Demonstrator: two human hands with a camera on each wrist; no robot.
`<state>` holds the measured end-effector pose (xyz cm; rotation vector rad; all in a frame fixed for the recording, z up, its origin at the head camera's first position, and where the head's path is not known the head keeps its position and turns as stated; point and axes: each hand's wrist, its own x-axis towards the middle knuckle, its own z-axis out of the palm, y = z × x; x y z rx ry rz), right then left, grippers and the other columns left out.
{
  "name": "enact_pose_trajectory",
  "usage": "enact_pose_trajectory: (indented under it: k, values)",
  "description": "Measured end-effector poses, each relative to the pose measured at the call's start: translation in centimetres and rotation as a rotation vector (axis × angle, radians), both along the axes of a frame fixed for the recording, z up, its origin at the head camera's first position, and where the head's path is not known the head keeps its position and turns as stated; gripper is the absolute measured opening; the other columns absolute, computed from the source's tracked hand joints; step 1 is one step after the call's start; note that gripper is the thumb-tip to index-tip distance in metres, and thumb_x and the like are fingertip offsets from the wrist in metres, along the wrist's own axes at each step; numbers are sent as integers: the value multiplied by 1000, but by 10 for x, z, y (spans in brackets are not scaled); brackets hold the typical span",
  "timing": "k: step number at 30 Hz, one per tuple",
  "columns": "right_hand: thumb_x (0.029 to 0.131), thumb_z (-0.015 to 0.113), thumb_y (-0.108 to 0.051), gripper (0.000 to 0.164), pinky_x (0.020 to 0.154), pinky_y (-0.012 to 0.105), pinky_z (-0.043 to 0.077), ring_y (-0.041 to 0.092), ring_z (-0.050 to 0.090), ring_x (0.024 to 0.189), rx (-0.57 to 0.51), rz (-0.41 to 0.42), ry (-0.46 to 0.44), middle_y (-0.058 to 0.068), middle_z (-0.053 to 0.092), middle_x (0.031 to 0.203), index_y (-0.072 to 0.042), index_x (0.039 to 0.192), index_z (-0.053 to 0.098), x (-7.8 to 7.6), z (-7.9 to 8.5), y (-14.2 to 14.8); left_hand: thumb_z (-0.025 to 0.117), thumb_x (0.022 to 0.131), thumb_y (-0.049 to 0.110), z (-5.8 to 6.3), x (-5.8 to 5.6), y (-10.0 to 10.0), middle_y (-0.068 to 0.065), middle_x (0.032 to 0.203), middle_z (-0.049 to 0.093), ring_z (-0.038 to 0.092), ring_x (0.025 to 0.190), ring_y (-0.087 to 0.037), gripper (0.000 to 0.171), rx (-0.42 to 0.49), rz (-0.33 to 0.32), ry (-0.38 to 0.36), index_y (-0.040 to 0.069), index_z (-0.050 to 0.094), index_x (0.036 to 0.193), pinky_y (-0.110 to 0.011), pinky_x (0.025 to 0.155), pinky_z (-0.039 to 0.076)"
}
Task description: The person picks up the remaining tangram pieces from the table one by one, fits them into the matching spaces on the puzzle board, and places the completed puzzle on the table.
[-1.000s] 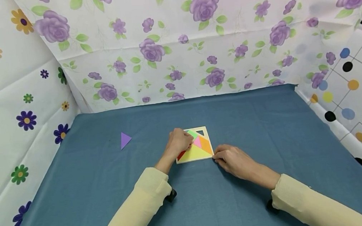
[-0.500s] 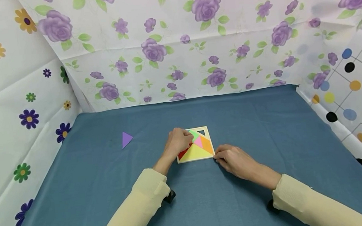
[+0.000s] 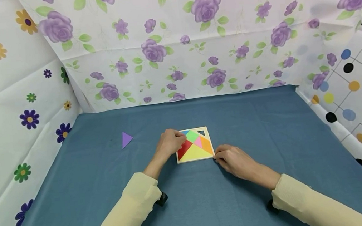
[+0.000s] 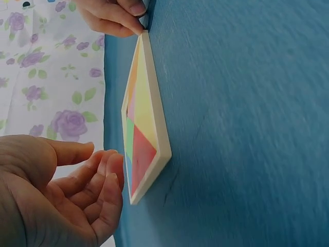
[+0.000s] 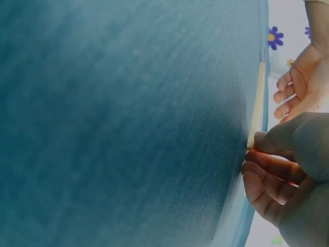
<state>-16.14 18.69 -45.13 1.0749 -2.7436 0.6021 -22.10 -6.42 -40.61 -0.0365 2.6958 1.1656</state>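
Observation:
A square tangram tray (image 3: 204, 128) lies on the blue cloth, holding yellow (image 3: 194, 154), red (image 3: 184, 151), green (image 3: 192, 136), pink (image 3: 198, 142), orange (image 3: 206, 145) and blue pieces. Dark cloth colour shows through a triangular gap at its far right corner. My left hand (image 3: 170, 142) hovers over the tray's left edge; in the left wrist view its fingers are loosely bent, thumb apart, with nothing between them. At the near right corner, my right hand (image 3: 235, 161) pinches the tray's edge between thumb and index finger, as the right wrist view shows.
A purple triangle piece (image 3: 126, 140) lies alone on the cloth (image 3: 155, 115) to the left of the tray. Flowered sheets (image 3: 167, 31) hang behind and at the left, and a dotted sheet (image 3: 344, 127) hangs at the right.
My left hand has lifted off and drawn back left, uncovering more of the red, green and blue pieces. The right hand stays at the tray's corner.

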Motion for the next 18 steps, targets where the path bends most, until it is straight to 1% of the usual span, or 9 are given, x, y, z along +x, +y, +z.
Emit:
enact_pose_trajectory:
  k: [5,11,13,16,18]
  values:
    - [93,75,-1,15,80,36,59,22,69,96,5,-3,11,8,72,108,-3,107,80,0,0,0,65,100,22,0,-1,-3,-10,77,72,59,61,-16,21,-20,18,-5,11,82,107,-28,56,42]
    - [93,75,-1,15,80,36,59,21,69,96,3,-3,17,7,72,107,-3,106,80,0,-1,-1,66,100,22,0,1,-10,-8,83,74,61,64,-13,23,0,7,17,10,80,112,-26,57,44]
    - [93,75,-1,14,79,36,59,21,69,95,4,-3,15,7,72,107,-3,106,80,0,-1,-1,67,100,22,0,2,-14,-8,80,73,59,61,-13,22,11,7,25,9,81,109,-26,55,42]
    - [93,75,-1,14,79,36,59,21,69,95,6,-4,14,7,72,107,-3,106,80,0,0,-1,66,101,21,0,2,-20,-8,71,68,53,57,-14,21,9,8,30,7,81,99,-27,53,36]
    - [93,75,-1,14,79,36,59,21,69,95,6,-5,12,7,72,107,-3,106,80,0,0,-2,66,101,22,-1,2,-25,-8,69,67,53,57,-14,22,-3,14,39,6,81,96,-28,53,36]
